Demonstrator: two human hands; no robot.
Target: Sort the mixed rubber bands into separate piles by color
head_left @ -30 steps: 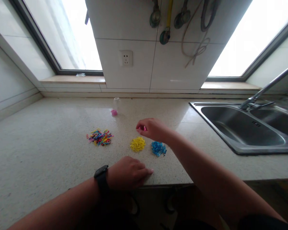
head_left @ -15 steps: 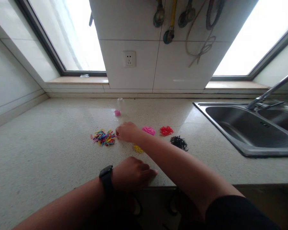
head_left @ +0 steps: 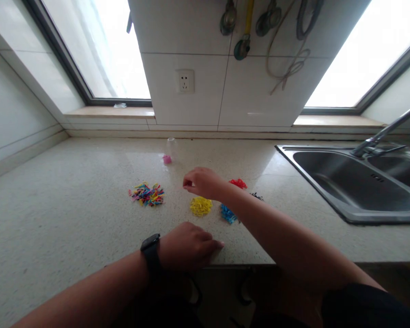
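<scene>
My right hand [head_left: 203, 182] hovers over the counter with thumb and fingers pinched; whatever is between the fingertips is too small to make out. Just below it lies a pile of small yellow rubber bands [head_left: 201, 206]. To its left is a mixed-colour pile of bands [head_left: 146, 195]. My right forearm partly covers the blue pile [head_left: 228, 213], the red pile [head_left: 238, 183] and the black pile [head_left: 257, 196]; the pink pile is hidden behind the hand. My left hand [head_left: 189, 246], wearing a black watch [head_left: 151, 246], rests curled at the counter's front edge, with nothing visible in it.
A clear cup-like container [head_left: 171, 146] stands at the back of the counter [head_left: 89, 205], beside a small pink object [head_left: 167, 159]. A steel sink [head_left: 328, 177] with a faucet [head_left: 365, 146] is at the right. A socket [head_left: 185, 81] and valves [head_left: 228, 20] are on the wall.
My right hand has moved right, away from the mixed pile to above the yellow one. The yellow and blue piles have come into view; the pink one is now covered. My left hand stays put.
</scene>
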